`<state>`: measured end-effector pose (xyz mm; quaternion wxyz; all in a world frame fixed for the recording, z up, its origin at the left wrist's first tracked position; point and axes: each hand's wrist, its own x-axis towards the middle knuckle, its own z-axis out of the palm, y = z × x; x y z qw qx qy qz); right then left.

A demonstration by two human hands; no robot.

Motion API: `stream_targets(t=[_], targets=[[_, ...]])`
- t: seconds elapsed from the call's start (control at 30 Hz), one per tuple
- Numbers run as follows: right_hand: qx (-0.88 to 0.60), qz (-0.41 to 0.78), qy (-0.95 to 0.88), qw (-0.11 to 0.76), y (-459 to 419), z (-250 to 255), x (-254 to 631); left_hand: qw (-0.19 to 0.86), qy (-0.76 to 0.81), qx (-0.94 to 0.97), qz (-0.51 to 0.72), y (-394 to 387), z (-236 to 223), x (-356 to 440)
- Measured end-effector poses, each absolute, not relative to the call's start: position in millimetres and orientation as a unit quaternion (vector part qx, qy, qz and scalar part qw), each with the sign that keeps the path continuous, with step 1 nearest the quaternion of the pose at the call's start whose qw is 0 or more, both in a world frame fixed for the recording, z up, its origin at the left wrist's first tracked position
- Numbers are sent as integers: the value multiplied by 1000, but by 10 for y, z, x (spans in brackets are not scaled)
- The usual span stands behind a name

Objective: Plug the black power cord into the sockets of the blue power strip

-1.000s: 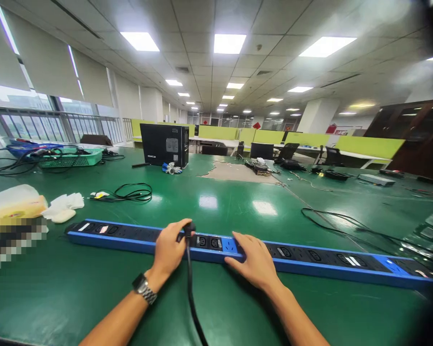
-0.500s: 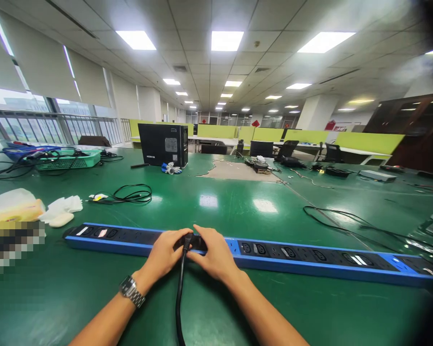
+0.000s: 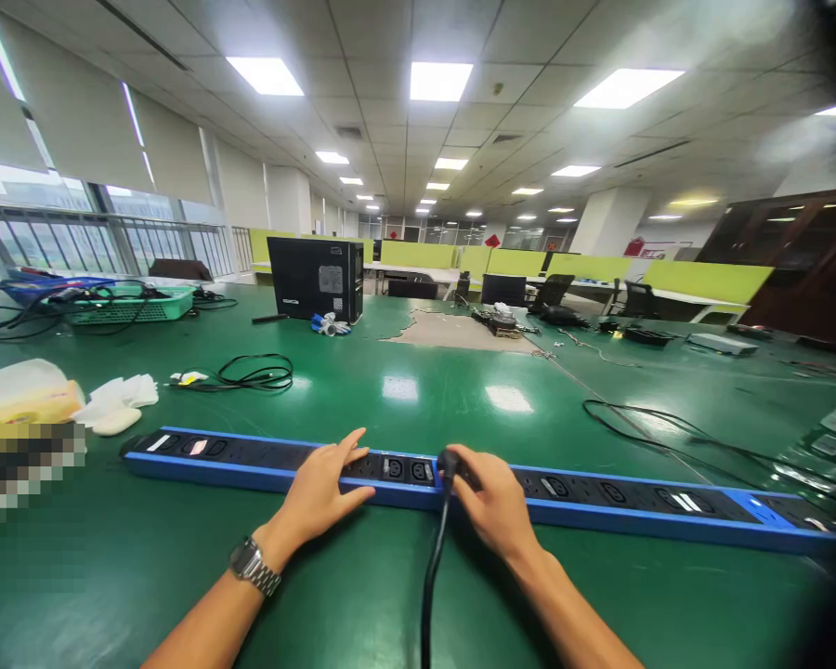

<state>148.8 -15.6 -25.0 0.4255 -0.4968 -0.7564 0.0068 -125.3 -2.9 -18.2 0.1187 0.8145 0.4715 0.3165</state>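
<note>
A long blue and black power strip [image 3: 627, 516] lies across the green table, its row of sockets facing up. My right hand [image 3: 491, 497] is closed on a black power plug [image 3: 449, 465], which it holds at the strip's middle, over the blue section. Whether the plug touches the strip, I cannot tell. From the plug a thick black cord [image 3: 432, 576] runs down toward the bottom edge of the view. My left hand [image 3: 324, 488], with a metal watch on its wrist, rests by the strip left of the plug. Its fingers are spread and hold nothing.
On the table [image 3: 362, 400] stand a black computer case [image 3: 313, 279] and a green basket [image 3: 139, 307] of cables. A coiled black cable [image 3: 251, 376] and white tissues [image 3: 122, 400] lie at left. Loose black cables [image 3: 655, 423] and a clear plastic bottle [image 3: 832, 446] are at right.
The plug and its cord have moved right along the strip in my right hand. My left hand has let go and opened, staying near its earlier place; two sockets now show between the hands.
</note>
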Motion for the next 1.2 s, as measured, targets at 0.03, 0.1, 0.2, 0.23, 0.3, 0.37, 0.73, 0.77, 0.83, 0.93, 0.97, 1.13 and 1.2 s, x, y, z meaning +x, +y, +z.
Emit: stream_targets(t=[0.03,0.1,0.2,0.23,0.3,0.37,0.73,0.77,0.83,0.93,0.97,1.13,1.2], targets=[[-516,21,-748,418,-162,-291,1584,115,477,809,323,-28,-183,-1240],[-532,47,-743,404,-163,-348,1679,112,488,796,341,-26,-183,-1201],[-526,63,-754,388,-134,-358,1652,126,480,790,361,-36,-160,-1082],[-523,65,-759,382,-121,-347,1631,135,469,793,363,-44,-147,-1016],[-515,72,-770,369,-98,-319,1612,153,440,806,364,-64,-118,-834],[-507,83,-781,356,-89,-299,1631,164,402,825,360,-78,-96,-599],[-534,37,-792,295,-172,-312,1692,109,430,733,516,-9,-66,-629],[-538,36,-789,294,-174,-299,1674,104,448,723,516,-6,-92,-780],[-547,34,-785,289,-176,-274,1643,100,485,713,496,-3,-155,-1029],[-553,31,-780,291,-181,-261,1623,104,503,731,449,-5,-213,-1196],[-553,30,-779,295,-182,-263,1623,110,497,744,434,-7,-214,-1205],[-552,61,-760,339,-169,-249,1542,129,450,784,408,-15,-161,-1179],[-533,90,-762,357,-149,-213,1403,129,442,794,398,0,-160,-1191]])
